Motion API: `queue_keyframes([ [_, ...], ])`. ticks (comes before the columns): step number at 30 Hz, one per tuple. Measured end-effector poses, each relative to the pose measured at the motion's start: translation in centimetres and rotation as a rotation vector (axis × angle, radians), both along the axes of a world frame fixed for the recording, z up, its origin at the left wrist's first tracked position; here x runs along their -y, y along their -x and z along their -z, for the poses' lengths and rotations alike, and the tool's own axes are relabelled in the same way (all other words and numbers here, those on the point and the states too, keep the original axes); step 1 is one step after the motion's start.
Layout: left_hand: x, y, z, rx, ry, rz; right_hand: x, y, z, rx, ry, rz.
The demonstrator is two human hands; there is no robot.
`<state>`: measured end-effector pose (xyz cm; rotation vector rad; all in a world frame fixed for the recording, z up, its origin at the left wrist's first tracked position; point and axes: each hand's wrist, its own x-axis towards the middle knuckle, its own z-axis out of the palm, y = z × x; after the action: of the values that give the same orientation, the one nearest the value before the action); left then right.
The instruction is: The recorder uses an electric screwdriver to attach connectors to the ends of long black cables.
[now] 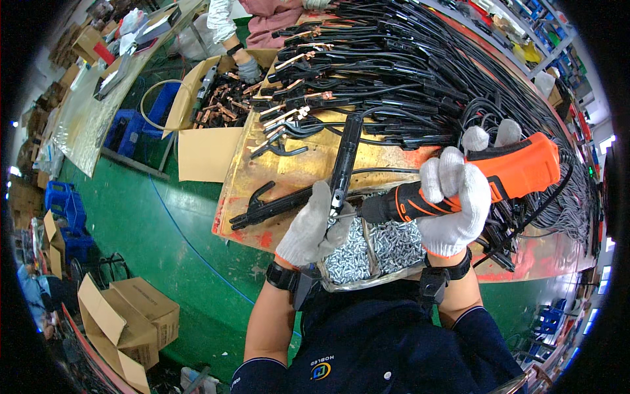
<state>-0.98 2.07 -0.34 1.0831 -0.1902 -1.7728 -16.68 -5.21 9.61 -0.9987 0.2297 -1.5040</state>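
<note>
My left hand (307, 230), in a whitish glove, is closed around the lower end of a long black welding electrode holder (348, 148), which points away from me. In my gloved right hand (457, 207) is an orange and black cordless screwdriver (525, 172), lying sideways with its chuck to the left. Its bit reaches the metal end of the holder beside my left fingers. Small silver screws (398, 246) fill a two-part tray (344, 286) just below. Another black electrode holder (272, 205) lies left of my left hand.
Many black cables and holders with copper jaws (315, 98) cover the table's far side (244, 220). A co-worker's gloved hand (248, 69) is in a carton (209, 154) of copper-coloured parts. An open carton (134, 322) and blue crates (69, 217) stand on the green floor.
</note>
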Motion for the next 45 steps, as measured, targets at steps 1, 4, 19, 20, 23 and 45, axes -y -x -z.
queue_keyframes([
  [1, 0.0, 0.0, 0.2, -0.001, -0.001, 0.000, -0.1, -0.1, -0.2, -0.003, -0.015, -0.031],
  [4, -0.2, -0.2, 0.6, -0.053, 0.126, 0.017, 0.2, 0.6, 0.6, 0.003, -0.045, -0.080],
  [19, -0.2, -0.3, 0.7, -0.055, 0.154, 0.026, -0.4, 0.2, 0.7, -0.030, -0.100, 0.026],
  [20, -0.3, -0.6, 0.7, -0.111, 0.160, 0.041, -0.5, -0.2, 0.5, -0.030, -0.100, 0.026],
  [23, 0.0, -0.2, -0.3, -0.180, 0.165, -0.008, -0.5, -1.1, 0.0, 0.054, -0.028, 0.144],
  [45, 0.2, 0.4, 0.7, 0.139, 0.354, 0.039, 0.0, 1.4, -0.9, 0.159, 0.023, 0.057],
])
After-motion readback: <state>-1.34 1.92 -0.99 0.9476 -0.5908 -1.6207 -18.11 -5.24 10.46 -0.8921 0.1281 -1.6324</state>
